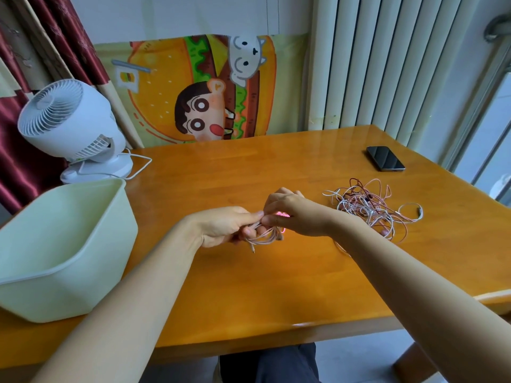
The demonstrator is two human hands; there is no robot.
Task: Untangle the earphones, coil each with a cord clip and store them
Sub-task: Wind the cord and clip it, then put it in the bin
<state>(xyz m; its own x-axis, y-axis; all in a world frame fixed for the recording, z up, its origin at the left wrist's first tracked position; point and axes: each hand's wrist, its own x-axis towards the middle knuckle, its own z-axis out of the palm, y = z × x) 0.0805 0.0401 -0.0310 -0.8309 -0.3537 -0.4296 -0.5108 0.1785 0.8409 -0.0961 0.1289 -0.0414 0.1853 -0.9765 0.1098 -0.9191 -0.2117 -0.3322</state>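
Note:
Over the middle of the wooden table (276,272), my left hand (226,225) grips a coiled pale pink earphone cord (266,236), its plug hanging below. My right hand (293,214) meets it from the right, with fingers pinching the top of the same coil. A small bright pink cord clip (282,215) shows under my right palm. To the right on the table lies a tangle of pink, white and dark red earphones (370,208). A pale green tub (63,244) stands at the left; its inside shows nothing.
A white desk fan (72,128) with its cable stands at the back left behind the tub. A black phone (385,158) lies at the back right. A cartoon cloth hangs behind the table, and a radiator stands at the right.

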